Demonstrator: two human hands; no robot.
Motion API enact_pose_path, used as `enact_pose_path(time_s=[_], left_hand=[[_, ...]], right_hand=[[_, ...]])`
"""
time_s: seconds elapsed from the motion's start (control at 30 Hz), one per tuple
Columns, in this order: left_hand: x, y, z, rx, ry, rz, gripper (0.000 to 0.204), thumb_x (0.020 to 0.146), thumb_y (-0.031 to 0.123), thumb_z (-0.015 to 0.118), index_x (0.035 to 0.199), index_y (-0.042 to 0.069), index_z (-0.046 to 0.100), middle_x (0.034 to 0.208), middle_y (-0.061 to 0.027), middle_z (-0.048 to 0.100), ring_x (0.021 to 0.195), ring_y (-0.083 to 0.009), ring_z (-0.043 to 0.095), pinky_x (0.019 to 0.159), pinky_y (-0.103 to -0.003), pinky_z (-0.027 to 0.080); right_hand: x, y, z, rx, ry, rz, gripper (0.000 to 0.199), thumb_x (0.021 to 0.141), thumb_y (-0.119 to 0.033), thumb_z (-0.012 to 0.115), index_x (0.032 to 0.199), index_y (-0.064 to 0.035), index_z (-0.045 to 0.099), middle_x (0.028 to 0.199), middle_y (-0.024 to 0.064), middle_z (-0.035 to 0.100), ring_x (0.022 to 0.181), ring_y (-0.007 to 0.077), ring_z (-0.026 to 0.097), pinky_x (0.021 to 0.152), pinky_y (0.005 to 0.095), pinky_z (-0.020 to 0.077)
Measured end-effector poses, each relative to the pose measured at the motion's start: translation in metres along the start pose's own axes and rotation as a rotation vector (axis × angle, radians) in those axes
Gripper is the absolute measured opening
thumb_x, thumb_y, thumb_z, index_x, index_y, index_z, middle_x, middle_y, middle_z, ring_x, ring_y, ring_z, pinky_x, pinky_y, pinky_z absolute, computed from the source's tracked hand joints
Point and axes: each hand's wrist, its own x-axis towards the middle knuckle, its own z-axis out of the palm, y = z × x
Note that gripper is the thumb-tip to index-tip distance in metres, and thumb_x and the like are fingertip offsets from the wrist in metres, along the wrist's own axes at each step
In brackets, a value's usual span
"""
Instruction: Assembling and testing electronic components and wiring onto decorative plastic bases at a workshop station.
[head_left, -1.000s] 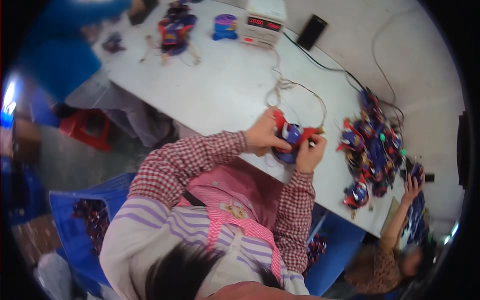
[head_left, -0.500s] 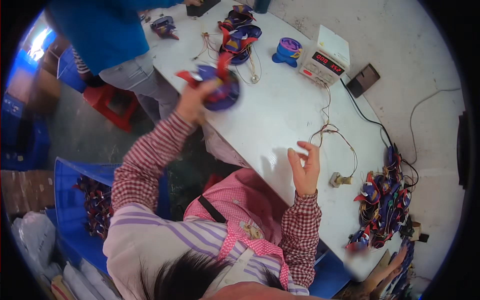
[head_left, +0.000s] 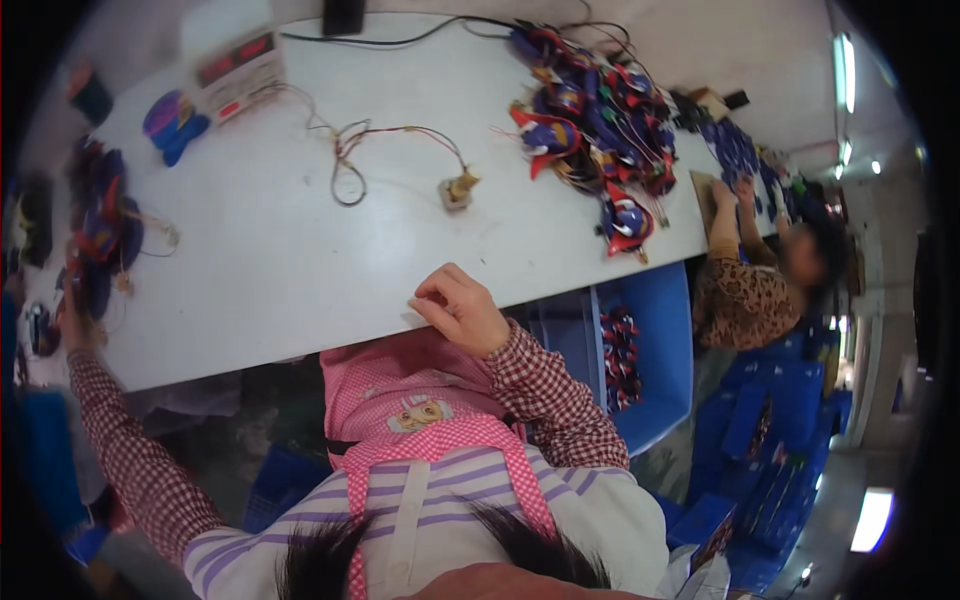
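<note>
The left hand [head_left: 72,322] reaches far out to the pile of red-and-blue toys [head_left: 100,240] at the table's [head_left: 300,270] left edge; its grip I cannot tell (blurred). The toys look light, hard plastic with trailing wires, best gripped by the body. The right hand [head_left: 462,312] rests loosely curled, empty, on the near edge.

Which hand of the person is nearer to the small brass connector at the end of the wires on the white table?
The right hand. It rests on the table edge, just below the connector. The left hand is far off at the table's left end, beside a pile of blue-red pieces.
</note>
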Motion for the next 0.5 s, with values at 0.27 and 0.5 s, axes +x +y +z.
enact_pose_path(time_s=[0.27, 0.5], left_hand=[[-0.046, 0.082, -0.016, -0.498, 0.251, 0.121, 0.047, 0.095, 0.023, 0.046, 0.138, 0.012, 0.032, 0.123, -0.0136, 0.055, 0.101, -0.0233, 0.057, 0.086, -0.032, 0.044], [-0.182, 0.368, -0.107, -0.948, 0.206, 0.291, 0.037, 0.093, 0.016, 0.053, 0.126, 0.001, 0.048, 0.12, -0.0119, 0.054, 0.103, -0.0199, 0.053, 0.085, -0.027, 0.043]], right_hand=[[-0.045, 0.038, -0.1, -0.025, 0.338, 0.156, 0.013, 0.081, -0.004, 0.064, 0.094, -0.0012, 0.06, 0.087, 0.0039, 0.057, 0.071, 0.0117, 0.052, 0.064, 0.0206, 0.0425], [-0.025, 0.045, -0.16, 0.175, 0.33, 0.176, 0.014, 0.084, -0.006, 0.062, 0.097, 0.0001, 0.06, 0.088, 0.0035, 0.059, 0.073, 0.0089, 0.052, 0.064, 0.019, 0.0422]])
